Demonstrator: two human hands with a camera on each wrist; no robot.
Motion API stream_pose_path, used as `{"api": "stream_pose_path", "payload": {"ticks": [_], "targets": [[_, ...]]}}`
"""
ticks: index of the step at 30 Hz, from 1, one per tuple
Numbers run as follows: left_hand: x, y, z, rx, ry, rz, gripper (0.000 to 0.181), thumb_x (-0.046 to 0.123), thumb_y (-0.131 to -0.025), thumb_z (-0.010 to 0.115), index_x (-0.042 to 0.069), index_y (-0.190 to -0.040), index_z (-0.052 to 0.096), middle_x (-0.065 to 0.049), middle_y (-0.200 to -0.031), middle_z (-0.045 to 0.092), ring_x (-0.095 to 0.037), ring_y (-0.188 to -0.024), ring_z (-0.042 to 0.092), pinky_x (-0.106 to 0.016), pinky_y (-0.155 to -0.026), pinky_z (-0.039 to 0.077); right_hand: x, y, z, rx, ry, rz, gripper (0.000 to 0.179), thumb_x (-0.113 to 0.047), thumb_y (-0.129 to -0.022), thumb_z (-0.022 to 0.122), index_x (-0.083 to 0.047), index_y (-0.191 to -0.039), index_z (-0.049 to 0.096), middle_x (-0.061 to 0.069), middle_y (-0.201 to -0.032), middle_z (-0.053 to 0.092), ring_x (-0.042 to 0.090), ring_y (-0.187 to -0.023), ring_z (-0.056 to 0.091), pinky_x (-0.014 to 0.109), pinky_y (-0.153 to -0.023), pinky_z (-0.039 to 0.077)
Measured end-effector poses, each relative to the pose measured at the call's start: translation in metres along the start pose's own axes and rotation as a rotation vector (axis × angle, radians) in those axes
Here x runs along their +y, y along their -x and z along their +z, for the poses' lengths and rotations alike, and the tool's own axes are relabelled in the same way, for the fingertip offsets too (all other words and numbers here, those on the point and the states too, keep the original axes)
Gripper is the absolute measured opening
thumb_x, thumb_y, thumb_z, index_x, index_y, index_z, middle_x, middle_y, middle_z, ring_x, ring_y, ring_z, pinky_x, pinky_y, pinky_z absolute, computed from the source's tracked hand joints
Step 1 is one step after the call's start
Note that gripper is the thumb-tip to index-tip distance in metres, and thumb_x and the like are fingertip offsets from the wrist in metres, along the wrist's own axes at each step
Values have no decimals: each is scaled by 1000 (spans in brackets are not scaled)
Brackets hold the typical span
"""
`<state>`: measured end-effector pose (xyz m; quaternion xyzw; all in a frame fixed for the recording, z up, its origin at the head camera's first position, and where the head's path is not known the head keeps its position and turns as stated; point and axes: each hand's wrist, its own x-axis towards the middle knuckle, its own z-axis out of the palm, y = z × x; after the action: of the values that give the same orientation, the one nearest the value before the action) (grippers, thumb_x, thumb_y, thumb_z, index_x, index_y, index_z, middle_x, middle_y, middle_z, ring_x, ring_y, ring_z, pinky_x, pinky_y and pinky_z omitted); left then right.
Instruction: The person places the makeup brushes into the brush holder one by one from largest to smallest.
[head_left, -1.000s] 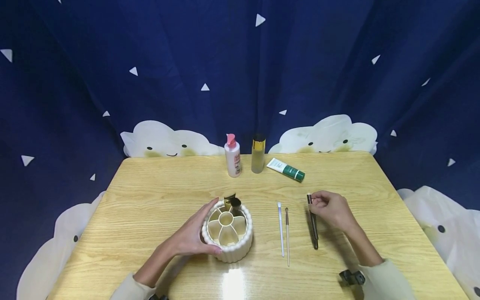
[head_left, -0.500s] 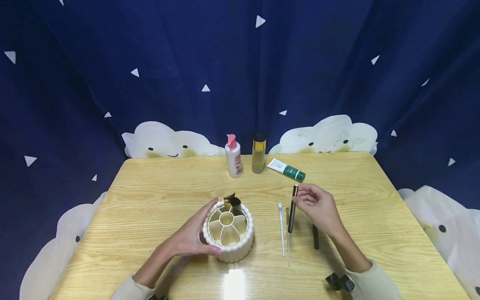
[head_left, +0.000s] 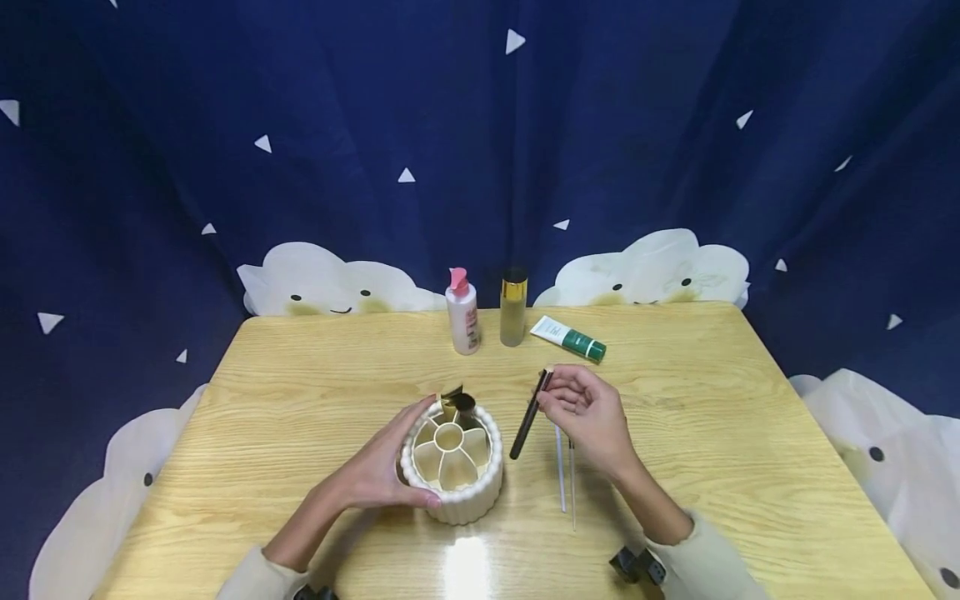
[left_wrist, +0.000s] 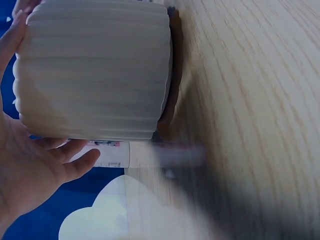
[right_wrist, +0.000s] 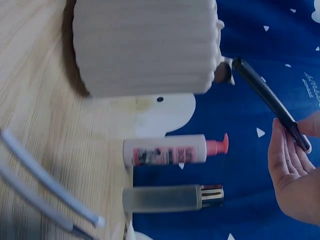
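Observation:
A cream, ribbed round makeup brush holder (head_left: 465,504) with petal-shaped compartments stands on the table, and my left hand (head_left: 382,471) grips it round its left side, thumb at the front. A dark-headed brush (head_left: 465,402) and a gold-coloured item (head_left: 449,408) stick up from its back compartments. My right hand (head_left: 592,417) pinches a slim black makeup brush (head_left: 528,427) near its light-tipped upper end. That brush slants down to the left, its lower end just right of the holder. Beneath the right hand lie a white brush (head_left: 561,483) and a thinner brush (head_left: 573,492), their upper ends hidden.
Toward the back of the table (head_left: 315,367) stand a pink-topped pump bottle (head_left: 463,321) and a gold-collared bottle (head_left: 513,317). A white and green tube (head_left: 567,337) lies to their right. Behind hangs a dark blue curtain (head_left: 337,100).
My right hand has lifted the black brush and carried it left toward the holder, tilting it. A second dark item on the table is now hidden by the right forearm. The left hand stays put.

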<state>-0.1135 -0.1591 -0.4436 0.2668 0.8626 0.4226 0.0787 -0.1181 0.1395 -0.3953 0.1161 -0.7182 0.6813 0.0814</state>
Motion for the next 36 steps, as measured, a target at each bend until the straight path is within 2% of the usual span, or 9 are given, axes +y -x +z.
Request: {"api": "stream_pose_path", "payload": {"ticks": [4, 8, 19, 27, 36], "targets": [[-1, 0, 0, 0, 12, 1, 126, 43, -52, 89, 28, -152, 14, -15, -154, 29, -39, -139, 31, -66, -108, 28, 1, 0, 13, -10, -10, 35, 29, 14, -80, 61, 16, -107, 53, 26, -96, 65, 3, -83, 65, 18, -76, 58], [-2, 0, 1, -4, 8, 6, 127, 40, -53, 89, 28, -153, 12, -15, -155, 27, -39, -139, 30, -65, -108, 28, 5, 2, 22, -23, -21, 31, 26, 14, -80, 61, 15, -105, 53, 33, -97, 63, 4, -82, 65, 19, -76, 58], [-2, 1, 3, -3, 8, -20, 125, 42, -54, 89, 30, -153, 13, -13, -155, 27, -38, -139, 31, -65, -108, 28, 19, 9, 37, -98, 15, -7, 19, 11, -80, 62, 12, -98, 56, 28, -93, 65, 2, -81, 65, 20, -75, 58], [-3, 2, 3, 1, 20, -22, 126, 46, -53, 88, 31, -152, 13, -13, -155, 29, -37, -138, 32, -65, -108, 29, 22, 11, 41, -115, 197, -74, 13, 0, -81, 69, -2, -93, 65, 11, -85, 72, 4, -78, 65, 24, -77, 58], [-1, 1, 1, -2, 33, -33, 125, 45, -53, 89, 31, -152, 14, -12, -154, 29, -37, -139, 32, -64, -109, 29, 28, 11, 43, -100, 379, -176, 8, -11, -80, 73, -14, -86, 70, -4, -80, 71, 5, -76, 63, 28, -72, 56]]}}
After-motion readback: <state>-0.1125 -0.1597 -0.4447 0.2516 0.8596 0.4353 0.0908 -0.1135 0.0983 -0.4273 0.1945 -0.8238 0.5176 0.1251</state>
